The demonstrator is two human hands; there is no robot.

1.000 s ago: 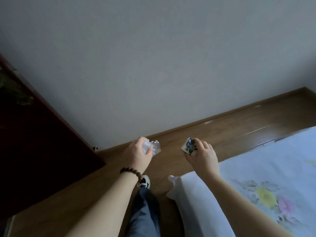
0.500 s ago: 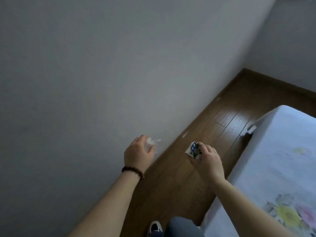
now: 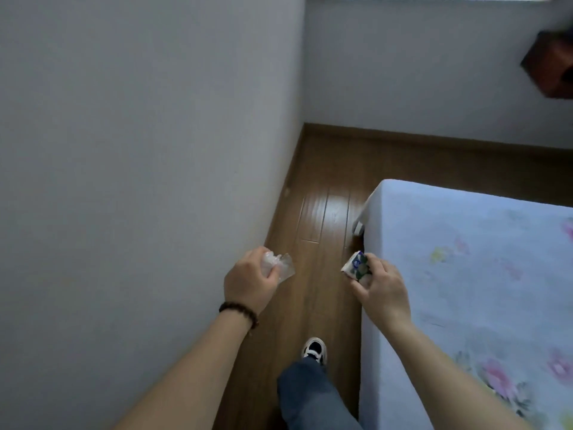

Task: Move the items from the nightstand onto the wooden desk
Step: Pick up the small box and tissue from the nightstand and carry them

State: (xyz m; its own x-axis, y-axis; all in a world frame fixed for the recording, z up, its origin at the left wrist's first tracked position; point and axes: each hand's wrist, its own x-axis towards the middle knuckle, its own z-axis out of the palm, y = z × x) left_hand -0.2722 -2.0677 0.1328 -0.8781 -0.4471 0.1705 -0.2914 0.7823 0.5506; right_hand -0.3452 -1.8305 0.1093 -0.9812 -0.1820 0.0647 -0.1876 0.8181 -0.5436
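Two items in transit over the floor beside the bed (image 3: 465, 274): crumpled clear plastic wrapper (image 3: 280, 266), judged feather-light, crushable, slippery, bunched inside left hand (image 3: 251, 282) grip; small printed packet (image 3: 356, 265), seemingly light, semi-stiff, pinched at its near edge by right hand (image 3: 383, 293).

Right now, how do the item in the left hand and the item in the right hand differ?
The left hand grips a crumpled clear plastic wrapper; the right hand pinches a small white packet with a blue and green print. The wrapper is see-through and shapeless; the packet is opaque and flat-sided. The wrapper is carried beside the wall, the packet beside the bed. Both are small, held off any surface over the wooden floor.
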